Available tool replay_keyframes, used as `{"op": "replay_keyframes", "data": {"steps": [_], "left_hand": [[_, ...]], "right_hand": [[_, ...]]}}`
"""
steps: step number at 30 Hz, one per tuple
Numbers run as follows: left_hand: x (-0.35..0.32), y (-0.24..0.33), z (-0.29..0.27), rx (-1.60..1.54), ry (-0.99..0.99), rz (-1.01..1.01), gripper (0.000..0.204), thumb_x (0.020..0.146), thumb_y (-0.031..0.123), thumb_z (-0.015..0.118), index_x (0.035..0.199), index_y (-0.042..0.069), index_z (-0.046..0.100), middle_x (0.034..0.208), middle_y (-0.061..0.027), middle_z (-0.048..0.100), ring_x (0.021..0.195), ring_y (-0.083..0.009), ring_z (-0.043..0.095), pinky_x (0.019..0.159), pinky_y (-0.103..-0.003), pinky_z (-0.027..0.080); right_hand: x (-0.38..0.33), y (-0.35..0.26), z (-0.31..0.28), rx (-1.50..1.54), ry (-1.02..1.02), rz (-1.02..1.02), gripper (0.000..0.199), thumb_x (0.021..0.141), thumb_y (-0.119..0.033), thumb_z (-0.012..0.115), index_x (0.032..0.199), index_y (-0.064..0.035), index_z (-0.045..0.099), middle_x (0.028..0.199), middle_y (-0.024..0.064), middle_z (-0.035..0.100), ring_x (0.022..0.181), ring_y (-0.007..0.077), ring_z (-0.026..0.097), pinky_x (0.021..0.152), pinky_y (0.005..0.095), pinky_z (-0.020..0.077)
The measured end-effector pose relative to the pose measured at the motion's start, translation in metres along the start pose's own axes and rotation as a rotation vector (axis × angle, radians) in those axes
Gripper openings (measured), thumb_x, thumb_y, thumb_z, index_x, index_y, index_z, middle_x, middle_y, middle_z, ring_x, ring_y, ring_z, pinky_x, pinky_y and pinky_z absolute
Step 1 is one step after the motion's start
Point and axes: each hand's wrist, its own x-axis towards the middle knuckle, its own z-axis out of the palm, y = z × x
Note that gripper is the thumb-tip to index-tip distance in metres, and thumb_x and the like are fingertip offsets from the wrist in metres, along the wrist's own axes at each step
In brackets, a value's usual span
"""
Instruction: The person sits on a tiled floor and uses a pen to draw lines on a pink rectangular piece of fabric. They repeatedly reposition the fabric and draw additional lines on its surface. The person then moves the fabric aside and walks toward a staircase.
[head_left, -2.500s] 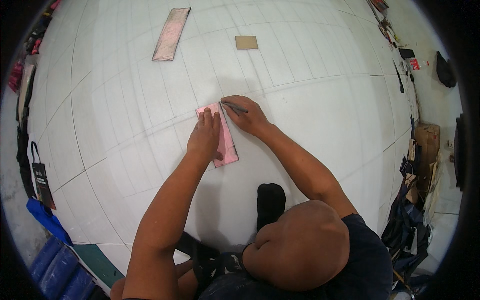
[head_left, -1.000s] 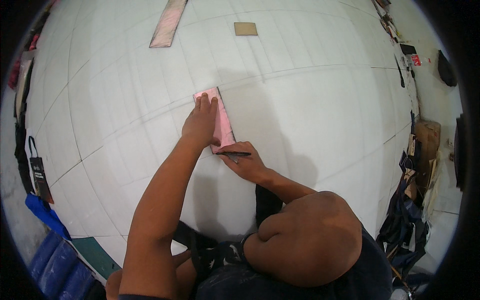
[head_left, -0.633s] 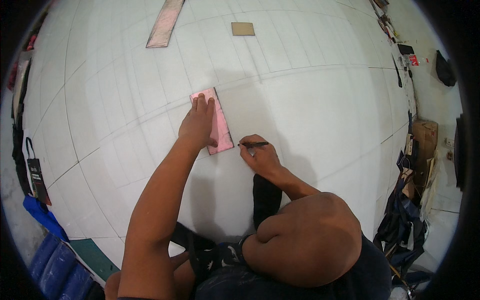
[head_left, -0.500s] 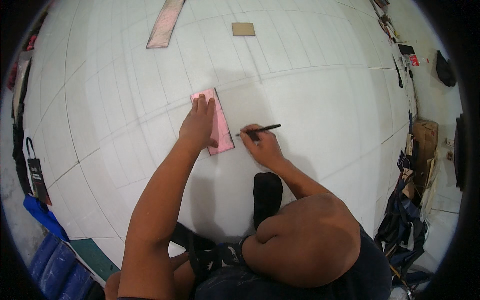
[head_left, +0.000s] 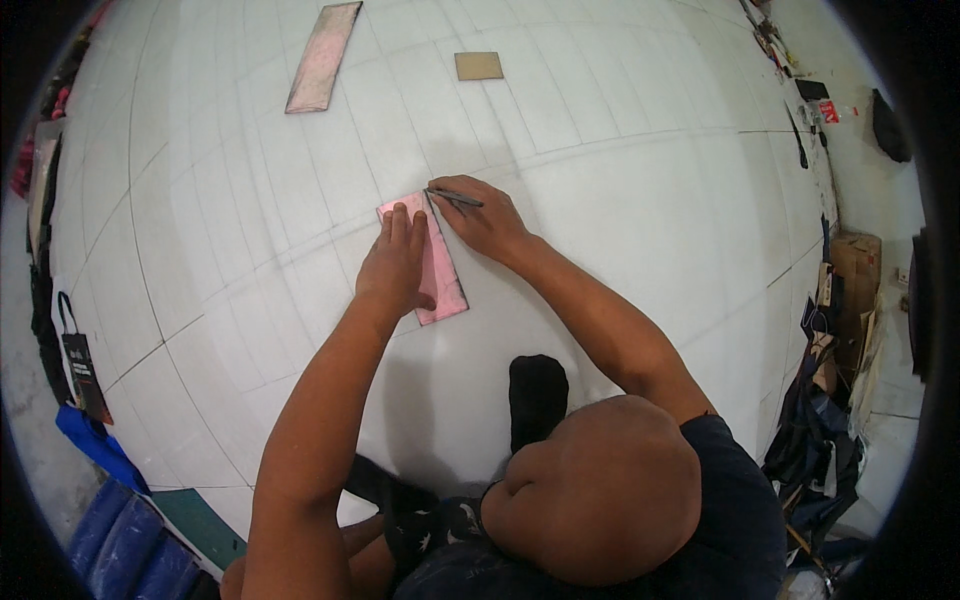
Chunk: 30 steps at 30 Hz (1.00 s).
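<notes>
A pink rectangular template (head_left: 440,272) with dark edges lies on a large white sheet (head_left: 620,230) marked with long ruled lines. My left hand (head_left: 393,262) lies flat on the template, fingers stretched toward its far end and thumb near its close end. Between the fingertips of my right hand (head_left: 486,216) is a dark pen (head_left: 458,198). Its tip is at the template's far right corner, and I cannot tell whether it touches the sheet.
Farther off lie a second, longer pink strip (head_left: 324,58) and a small tan rectangle (head_left: 479,66). My black-socked foot (head_left: 538,402) rests on the sheet. Blue rolls (head_left: 125,535) and a black bag (head_left: 85,370) are at the left, a cardboard box (head_left: 853,290) at the right.
My right hand has carried the pen away from me, from beside the template's near right side up to its far right corner. The left hand stays on the template.
</notes>
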Motion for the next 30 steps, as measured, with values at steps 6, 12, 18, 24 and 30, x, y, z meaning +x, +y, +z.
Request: {"op": "replay_keyframes", "data": {"steps": [6, 12, 18, 24, 30], "left_hand": [[0.001, 0.003, -0.003, -0.015, 0.002, -0.013, 0.137, 0.055, 0.038, 0.100, 0.159, 0.000, 0.020, 0.163, -0.0287, 0.022, 0.152, -0.0423, 0.027, 0.121, -0.039, 0.038], [0.001, 0.002, -0.004, -0.053, 0.006, 0.002, 0.137, 0.053, 0.036, 0.101, 0.158, -0.001, 0.021, 0.163, -0.0324, 0.018, 0.151, -0.0452, 0.028, 0.119, -0.044, 0.040], [-0.003, 0.002, -0.006, -0.092, 0.030, 0.000, 0.130, 0.055, 0.034, 0.100, 0.156, 0.000, 0.025, 0.163, -0.0303, 0.022, 0.151, -0.0453, 0.028, 0.119, -0.045, 0.041], [-0.026, -0.009, 0.008, -0.107, 0.163, 0.008, 0.119, 0.062, 0.046, 0.095, 0.154, 0.000, 0.034, 0.163, -0.0269, 0.028, 0.152, -0.0455, 0.025, 0.123, -0.054, 0.027], [-0.026, -0.007, 0.045, -0.079, 0.268, 0.059, 0.120, 0.074, 0.068, 0.078, 0.157, -0.004, 0.029, 0.165, -0.0252, 0.026, 0.153, -0.0456, 0.023, 0.124, -0.059, 0.018]], "right_hand": [[-0.015, 0.002, -0.002, -0.215, -0.069, -0.197, 0.019, 0.094, -0.012, 0.067, 0.111, -0.0044, 0.068, 0.105, 0.0128, 0.071, 0.100, 0.0333, 0.067, 0.084, 0.0420, 0.0547], [-0.072, -0.003, -0.020, -0.272, -0.330, -0.296, 0.023, 0.086, -0.008, 0.068, 0.109, -0.0048, 0.066, 0.097, 0.0107, 0.069, 0.092, 0.0310, 0.066, 0.083, 0.0454, 0.0482], [-0.142, -0.024, -0.036, -0.133, -0.235, -0.301, 0.017, 0.089, -0.009, 0.068, 0.106, -0.0059, 0.067, 0.092, 0.0097, 0.068, 0.088, 0.0302, 0.065, 0.081, 0.0443, 0.0466], [-0.152, -0.019, -0.045, 0.082, 0.000, 0.058, 0.021, 0.092, -0.010, 0.066, 0.113, -0.0063, 0.068, 0.096, 0.0104, 0.070, 0.091, 0.0309, 0.066, 0.086, 0.0428, 0.0466], [-0.161, -0.001, -0.027, -0.117, 0.010, -0.084, 0.027, 0.093, -0.017, 0.069, 0.118, -0.0089, 0.068, 0.119, 0.0121, 0.069, 0.116, 0.0343, 0.061, 0.102, 0.0518, 0.0422]]}}
